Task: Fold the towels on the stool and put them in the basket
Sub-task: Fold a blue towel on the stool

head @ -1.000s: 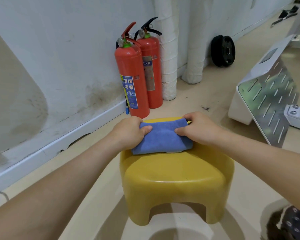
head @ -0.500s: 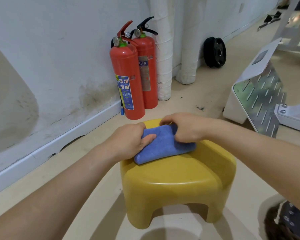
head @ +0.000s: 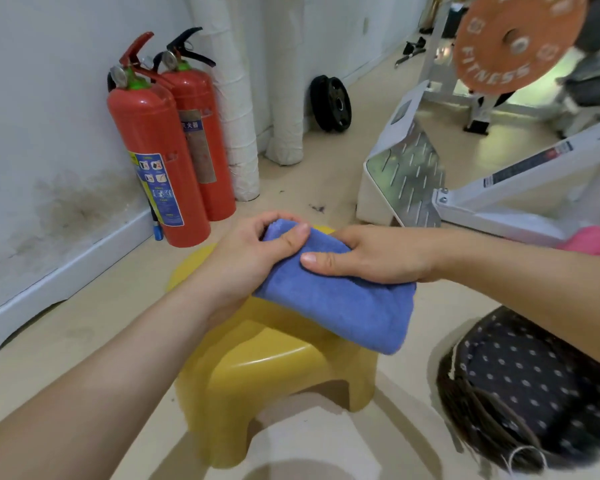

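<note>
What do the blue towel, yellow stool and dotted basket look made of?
Blue towel: likely microfibre cloth, matte, fuzzy nap. Yellow stool: moulded plastic, semi-gloss, highlights along its edge. Dotted basket: dark fabric lining with pale dots; outer wall perhaps woven, too blurred to tell.

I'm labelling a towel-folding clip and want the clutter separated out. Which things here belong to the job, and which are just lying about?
Job:
- towel, gripped by left hand and right hand
- stool
- basket

Lying about:
- extinguishers
- pipes
- black plate
- orange plate
- footplate
</note>
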Motion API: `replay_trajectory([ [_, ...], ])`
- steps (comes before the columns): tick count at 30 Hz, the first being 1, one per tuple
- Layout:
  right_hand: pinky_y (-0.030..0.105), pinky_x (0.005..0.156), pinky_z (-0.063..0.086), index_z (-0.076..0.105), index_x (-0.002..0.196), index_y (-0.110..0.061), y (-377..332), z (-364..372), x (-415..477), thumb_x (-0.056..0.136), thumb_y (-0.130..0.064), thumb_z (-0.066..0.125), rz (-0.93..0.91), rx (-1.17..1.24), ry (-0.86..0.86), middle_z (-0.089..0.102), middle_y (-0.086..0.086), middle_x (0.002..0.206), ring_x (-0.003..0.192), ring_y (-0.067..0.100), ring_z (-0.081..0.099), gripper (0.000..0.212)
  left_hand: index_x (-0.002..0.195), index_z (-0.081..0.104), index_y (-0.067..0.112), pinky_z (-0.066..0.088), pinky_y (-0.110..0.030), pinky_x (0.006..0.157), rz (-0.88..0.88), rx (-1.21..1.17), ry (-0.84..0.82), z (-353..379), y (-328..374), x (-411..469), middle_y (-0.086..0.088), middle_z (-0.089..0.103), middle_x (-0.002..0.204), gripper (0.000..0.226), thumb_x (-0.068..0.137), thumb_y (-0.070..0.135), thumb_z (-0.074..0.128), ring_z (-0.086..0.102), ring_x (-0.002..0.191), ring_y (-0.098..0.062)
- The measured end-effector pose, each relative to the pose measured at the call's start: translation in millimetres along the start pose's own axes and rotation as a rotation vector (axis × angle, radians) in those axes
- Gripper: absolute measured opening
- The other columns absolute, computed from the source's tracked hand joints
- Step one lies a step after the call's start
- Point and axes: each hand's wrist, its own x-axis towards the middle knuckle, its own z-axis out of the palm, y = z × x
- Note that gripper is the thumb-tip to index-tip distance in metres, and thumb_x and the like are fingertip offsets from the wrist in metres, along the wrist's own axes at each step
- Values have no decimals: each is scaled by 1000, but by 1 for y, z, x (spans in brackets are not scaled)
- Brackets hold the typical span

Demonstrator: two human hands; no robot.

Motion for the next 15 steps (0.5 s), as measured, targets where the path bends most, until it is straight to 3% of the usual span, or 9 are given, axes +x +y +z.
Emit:
replay_trajectory([
  [1,23,72,54,65,97,-23,6,1,-9,87,-61,45,1,-6,33,70,-4,84,76,10,68,45,94,66,15,51,-22,70,-26,-10,12,11,2,1,5,69,81,16,91,30,62,64,75,-5],
  [3,28,84,55,64,106,-23,17,1,-23,87,-63,42,4,-49,94,71,-4,95,85,11,68,49,89,64,19,46,-11,59,-40,67,6,32,8,1,15,63,68,19,92,36,56,59,64,4],
  [6,31,86,52,65,105,-21,35,-2,-49,93,-53,44,15,73,102,71,-1,96,88,16,68,41,77,64,22,41,-9,51,30,153,-1,62,21,3,16,59,62,16,91,28,59,54,59,3],
  [10,23,72,49,66,82,-29,87,-12,-98,93,-40,49,52,402,191,69,-15,71,73,4,64,23,75,66,24,46,-11,62,155,218,-42,124,38,11,18,64,70,15,89,19,61,57,67,4],
  [13,19,67,50,66,81,-30,138,-12,-127,95,-35,50,63,464,227,69,-17,69,69,0,64,22,85,63,30,48,-20,74,180,311,-125,177,28,18,17,65,82,5,87,32,60,59,79,-1],
  [15,14,68,49,65,88,-36,171,-11,-143,97,-29,48,69,484,229,71,-21,76,74,-3,65,20,102,57,32,49,-27,78,140,396,-144,207,9,24,12,61,93,13,90,38,56,59,84,-8],
])
